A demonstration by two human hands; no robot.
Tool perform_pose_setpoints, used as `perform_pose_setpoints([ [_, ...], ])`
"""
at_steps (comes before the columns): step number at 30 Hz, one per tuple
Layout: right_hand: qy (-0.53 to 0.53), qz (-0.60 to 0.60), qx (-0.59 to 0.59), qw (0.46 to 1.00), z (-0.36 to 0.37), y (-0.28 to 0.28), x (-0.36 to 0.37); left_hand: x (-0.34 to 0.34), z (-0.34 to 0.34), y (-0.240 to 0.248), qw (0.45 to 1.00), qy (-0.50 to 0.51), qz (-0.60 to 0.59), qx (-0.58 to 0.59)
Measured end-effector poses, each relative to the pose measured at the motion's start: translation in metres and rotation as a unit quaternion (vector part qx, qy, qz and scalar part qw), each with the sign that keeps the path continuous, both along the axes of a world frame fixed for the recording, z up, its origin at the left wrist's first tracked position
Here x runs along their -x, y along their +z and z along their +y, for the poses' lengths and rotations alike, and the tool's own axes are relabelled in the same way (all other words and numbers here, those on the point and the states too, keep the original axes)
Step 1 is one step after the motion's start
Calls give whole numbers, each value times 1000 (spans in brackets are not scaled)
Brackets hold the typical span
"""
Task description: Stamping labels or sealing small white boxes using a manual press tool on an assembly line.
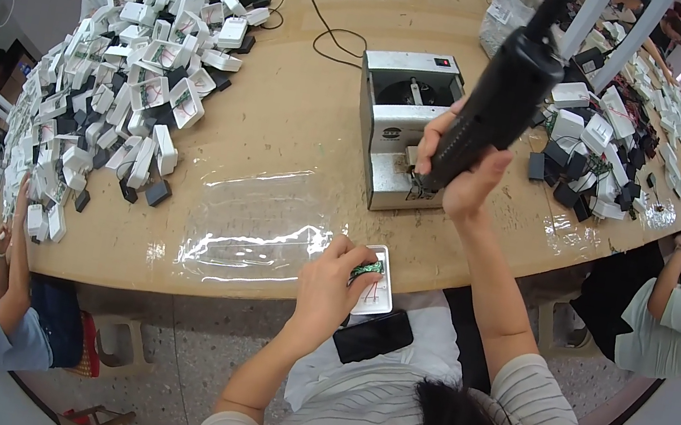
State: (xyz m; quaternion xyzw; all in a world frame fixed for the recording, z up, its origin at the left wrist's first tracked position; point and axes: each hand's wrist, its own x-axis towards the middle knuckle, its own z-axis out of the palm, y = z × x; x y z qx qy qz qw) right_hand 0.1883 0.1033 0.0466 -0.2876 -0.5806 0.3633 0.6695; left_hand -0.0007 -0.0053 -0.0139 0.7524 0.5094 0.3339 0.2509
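Honestly, the green board (364, 269) pinched by the left hand (331, 278) at the bench (281, 134)'s near edge is best held steady, black tool (504, 96) gripped in the right hand (469, 181).

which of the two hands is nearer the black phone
Left. The left hand is just beyond the phone, slightly to its left, at the white case; the right hand is farther out, holding the black tool.

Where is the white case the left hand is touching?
In the head view, right of and below centre, the white case is at the near edge of the table, partly hidden by the left hand, just above the black phone.
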Motion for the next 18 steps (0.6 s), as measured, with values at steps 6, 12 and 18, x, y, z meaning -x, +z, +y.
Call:
perform_pose_setpoints([
  [6,31,18,11,999,-35,-2,8,1,0,1,1000,-4,0,11],
  [12,141,29,56,988,-78,-12,30,4,0,5,999,-16,12,31],
  [18,157,30,88,983,-84,-30,31,5,-1,10,999,-24,16,41],
])
